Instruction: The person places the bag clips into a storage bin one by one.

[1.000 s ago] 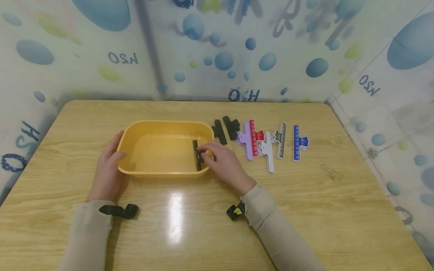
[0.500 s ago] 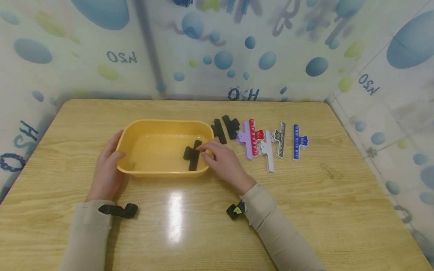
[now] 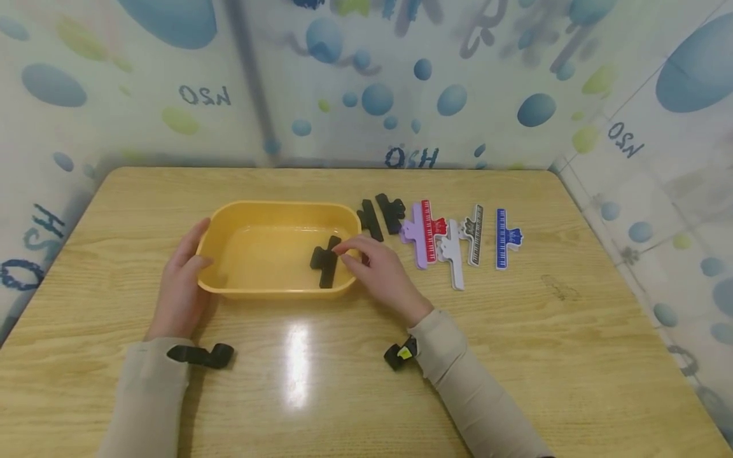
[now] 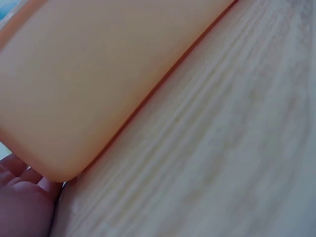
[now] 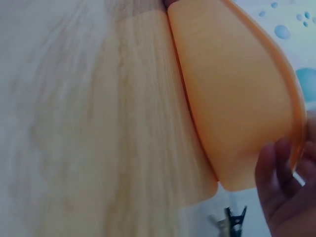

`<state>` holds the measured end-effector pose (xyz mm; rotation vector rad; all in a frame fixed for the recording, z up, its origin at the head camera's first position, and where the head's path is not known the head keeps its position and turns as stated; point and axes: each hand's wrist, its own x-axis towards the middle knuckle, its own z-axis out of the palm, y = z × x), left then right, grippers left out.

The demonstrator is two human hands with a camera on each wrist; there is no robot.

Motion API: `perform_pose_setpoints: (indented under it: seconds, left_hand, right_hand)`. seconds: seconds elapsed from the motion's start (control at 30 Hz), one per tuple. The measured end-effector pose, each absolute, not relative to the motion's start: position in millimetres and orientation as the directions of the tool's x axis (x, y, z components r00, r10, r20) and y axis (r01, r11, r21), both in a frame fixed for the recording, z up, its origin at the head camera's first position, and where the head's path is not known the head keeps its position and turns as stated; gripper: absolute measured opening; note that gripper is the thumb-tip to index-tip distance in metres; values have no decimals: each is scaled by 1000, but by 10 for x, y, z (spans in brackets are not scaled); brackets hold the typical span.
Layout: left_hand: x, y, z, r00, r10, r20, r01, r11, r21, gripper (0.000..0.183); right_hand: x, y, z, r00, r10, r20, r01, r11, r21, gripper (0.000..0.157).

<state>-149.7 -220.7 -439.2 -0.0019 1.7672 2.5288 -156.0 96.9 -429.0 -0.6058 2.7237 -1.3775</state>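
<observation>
Presently, the likeliest trouble is a snag: the right hand (image 3: 380, 270) dips over the right-hand rim of the yellow tray (image 3: 277, 294), its thumb and forefinger a little parted and gripping nothing, the tips right at the edge of the black clip (image 3: 328, 264). Whether they touch it I cannot tell; if they do, drawing back could drag it or flip it. The clip lies flat inside the tray near its right end, just left of the middle of the frame, tab toward the left. The left hand (image 3: 180, 292) pinches the opposite end, thumb over the rim; a push from there would probably slide the tray into the loose pair of black clips (image 3: 392, 215) just beside its upper right corner. Right of centre, the red clip (image 3: 428, 232) overlaps the purple clip (image 3: 420, 238), so pulling at one might shift the other. Compared with a second ago, when the black clip stood on edge between the right fingers, it has tipped over flat and they have let go; the left hand's hold looks unchanged, and the clips outside the tray keep their layout.
</observation>
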Motion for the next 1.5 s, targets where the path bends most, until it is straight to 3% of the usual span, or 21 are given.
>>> perform_pose_setpoints:
  seconds: [0.37, 0.6, 0.73, 0.87, 1.1, 1.5]
  left_hand:
    - [-1515, -2193, -4390, -999, 25, -36, -42, -310, 950, 55]
    - [-1516, -2194, -4397, -999, 29, -42, -49, -305, 951, 55]
    - [-1516, -2196, -4401, -999, 31, -44, -51, -296, 954, 54]
    - [-1512, -2195, -4397, -999, 29, -39, -46, -293, 955, 53]
    - [-1498, -2207, -4389, -999, 30, -40, -47, -303, 952, 53]
    - [-1499, -2201, -4393, -998, 16, -59, -61, -280, 958, 53]
  right_hand:
    - [-1607, 1065, -4380, -930, -359, 81, -209, 331, -920, 22]
    - [-1618, 1134, -4421, -951, -307, 44, -38, -25, -999, 28]
    - [-1609, 1131, -4444, -968, -245, 46, 17, -247, -969, 31]
    - [-1616, 1130, -4455, -983, -178, 51, 15, -351, -936, 30]
    - [-1637, 1135, -4479, -992, -111, 62, -25, -312, -950, 25]
    - [-1649, 1192, -4530, -996, -6, 89, -89, 52, -995, 21]
